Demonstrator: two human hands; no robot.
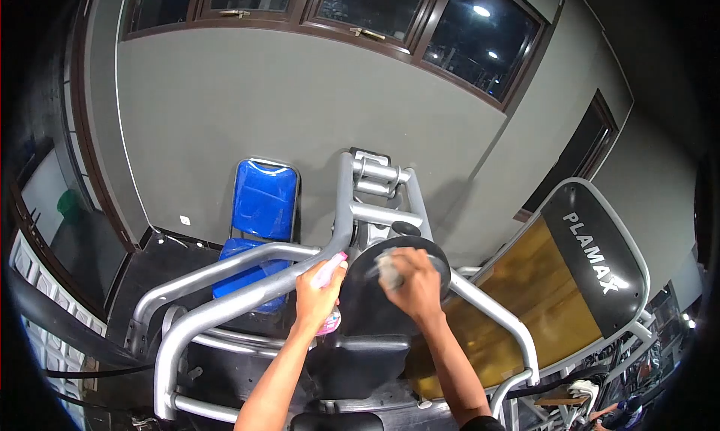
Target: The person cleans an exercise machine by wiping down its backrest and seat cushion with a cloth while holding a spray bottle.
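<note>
My left hand [317, 296] is wrapped round a pink and white spray bottle [328, 324], whose top pokes out above my fingers and whose base shows below them. In my right hand [415, 281] is a bunched pale cloth [388, 272], blurred a little by motion. The cloth lies against or just over a large round black disc [361, 277] on a silver-framed exercise machine [279, 279]. My forearms cover part of the machine. Below the disc, between my arms, is a black padded seat [364, 363].
A blue folding chair [264, 198] stands by the grey wall behind the machine's left bars. To the right rises a yellow and black panel [525, 296] marked PLAMAX. Part of another person [619, 416] shows at the lower right edge. Windows [367, 11] line the wall above.
</note>
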